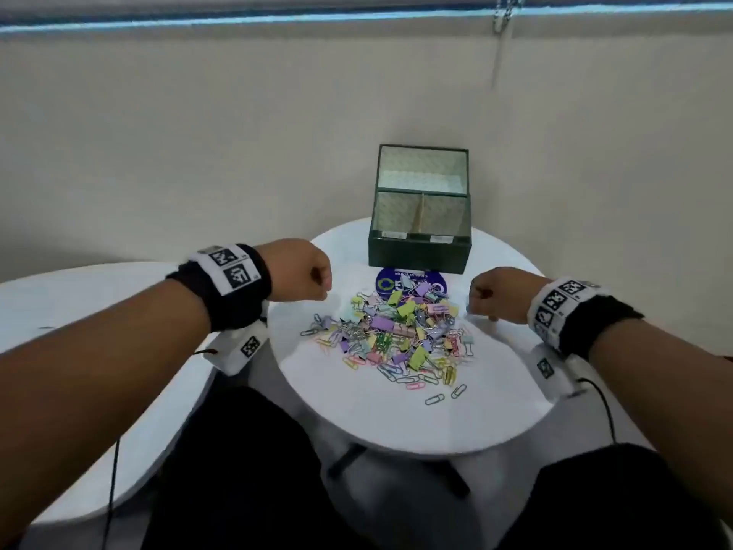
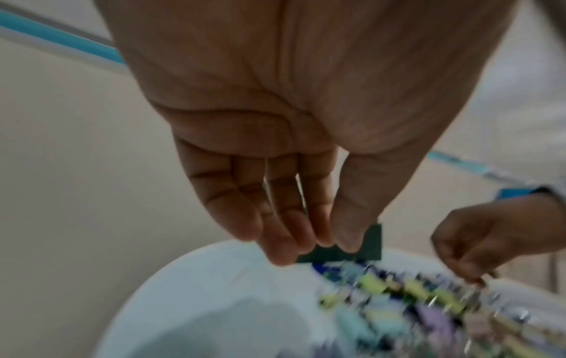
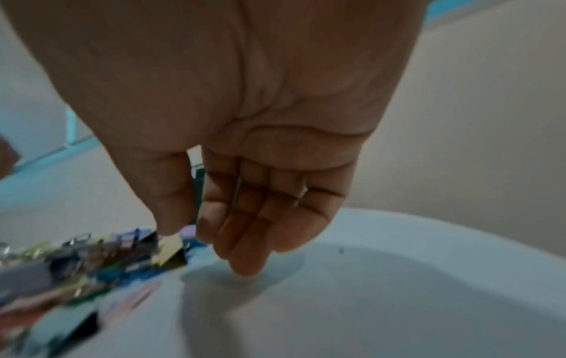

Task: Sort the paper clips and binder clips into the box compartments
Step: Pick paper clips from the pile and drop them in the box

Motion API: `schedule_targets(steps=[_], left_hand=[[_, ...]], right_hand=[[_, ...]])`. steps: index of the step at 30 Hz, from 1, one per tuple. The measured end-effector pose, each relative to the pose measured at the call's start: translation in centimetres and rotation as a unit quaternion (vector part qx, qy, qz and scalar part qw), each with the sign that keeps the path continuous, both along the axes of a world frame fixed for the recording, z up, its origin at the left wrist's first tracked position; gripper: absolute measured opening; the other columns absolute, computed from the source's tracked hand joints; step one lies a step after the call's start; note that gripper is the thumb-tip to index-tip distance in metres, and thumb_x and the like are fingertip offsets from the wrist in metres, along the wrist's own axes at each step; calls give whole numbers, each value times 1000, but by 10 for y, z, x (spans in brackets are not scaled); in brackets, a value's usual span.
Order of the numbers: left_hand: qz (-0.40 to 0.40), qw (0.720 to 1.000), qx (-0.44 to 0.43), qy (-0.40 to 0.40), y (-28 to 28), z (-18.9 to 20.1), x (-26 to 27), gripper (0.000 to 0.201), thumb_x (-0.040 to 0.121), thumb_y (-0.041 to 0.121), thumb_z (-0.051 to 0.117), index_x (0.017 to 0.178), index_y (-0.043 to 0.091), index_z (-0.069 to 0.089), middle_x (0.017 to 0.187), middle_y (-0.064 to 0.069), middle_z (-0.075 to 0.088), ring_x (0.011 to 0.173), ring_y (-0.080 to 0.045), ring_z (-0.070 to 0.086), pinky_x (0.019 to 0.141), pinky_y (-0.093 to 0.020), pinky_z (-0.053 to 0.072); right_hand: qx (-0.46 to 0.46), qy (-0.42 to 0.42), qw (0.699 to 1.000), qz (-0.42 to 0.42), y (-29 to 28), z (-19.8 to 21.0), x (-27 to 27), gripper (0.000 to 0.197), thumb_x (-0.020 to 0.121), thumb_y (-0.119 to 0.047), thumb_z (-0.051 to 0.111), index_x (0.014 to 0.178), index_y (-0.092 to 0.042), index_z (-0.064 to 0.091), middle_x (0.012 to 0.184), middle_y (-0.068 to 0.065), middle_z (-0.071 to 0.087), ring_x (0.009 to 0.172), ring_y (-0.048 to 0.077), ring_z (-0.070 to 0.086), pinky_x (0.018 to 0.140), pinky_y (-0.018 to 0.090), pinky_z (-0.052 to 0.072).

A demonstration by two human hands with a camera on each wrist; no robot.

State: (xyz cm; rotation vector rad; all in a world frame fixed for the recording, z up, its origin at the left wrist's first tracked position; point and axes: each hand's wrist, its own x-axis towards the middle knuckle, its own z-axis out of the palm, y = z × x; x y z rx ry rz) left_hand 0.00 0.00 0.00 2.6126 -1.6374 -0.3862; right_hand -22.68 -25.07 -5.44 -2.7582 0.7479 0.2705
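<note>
The left hand (image 1: 299, 269) hangs over the left side of the round white table (image 1: 357, 402), fingers pointing down. From the head view it looks like a fist, but the left wrist view shows its fingers (image 2: 245, 213) loose, close together and holding nothing. The right hand (image 1: 501, 293) hangs at the right edge; the right wrist view shows its fingertips (image 3: 245, 261) almost on the table, also holding nothing. Between the hands lies a mixed pile of paper clips and binder clips (image 1: 396, 335). The green box (image 1: 420, 248) stands open at the far edge, with two compartments showing.
</note>
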Motion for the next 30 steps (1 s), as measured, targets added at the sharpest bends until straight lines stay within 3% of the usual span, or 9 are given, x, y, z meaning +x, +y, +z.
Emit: schedule_targets(steps=[4,8,12,17,20,26,30], left_hand=[[61,996,63,-9,17,-29,-1,11,83,29,72,92,23,73,92,10,71,86,-10,64,75,-23,46],[80,995,51,-17,28,-50,-5,17,77,36,76,86,22,75,86,7,73,82,-11,67,75,-25,54],[99,995,30,-18,30,-63,-6,20,73,41,77,78,22,75,76,7,74,77,-10,68,75,-28,57],[79,996,-19,-26,31,-73,-7,11,81,29,65,81,24,74,81,12,71,82,-10,65,77,-26,53],[83,995,-46,-11,31,-81,-13,9,86,29,60,83,27,69,84,13,68,82,-9,62,76,-26,51],[123,986,-112,10,25,-83,-22,3,84,24,61,81,22,63,80,10,67,77,-11,62,69,-25,48],[196,965,-161,67,18,-73,-20,11,82,13,64,85,24,61,79,7,67,72,-15,61,64,-23,46]], right_hand=[[-33,23,998,-40,13,-15,3,28,85,-44,68,69,-24,58,73,-6,64,71,16,58,75,32,52],[-61,-15,995,-73,25,-21,2,14,85,-29,61,75,-21,66,74,-6,68,72,14,64,72,32,58],[-62,-24,992,-104,29,-25,-4,20,91,-21,48,84,-18,67,83,-1,69,78,16,64,75,33,57],[-50,-36,990,-130,24,-28,-7,14,92,-24,55,83,-21,64,87,-4,68,83,16,62,74,29,51],[-36,-62,989,-128,24,-31,-9,6,86,-23,65,80,-26,64,85,-9,67,81,12,62,69,25,48],[-14,-79,988,-133,24,-37,-8,32,85,-5,52,89,-35,62,94,-14,60,82,7,57,60,21,43],[-9,-115,988,-103,22,-36,-9,30,89,-8,53,100,-35,62,103,-11,61,88,11,58,70,24,46]])
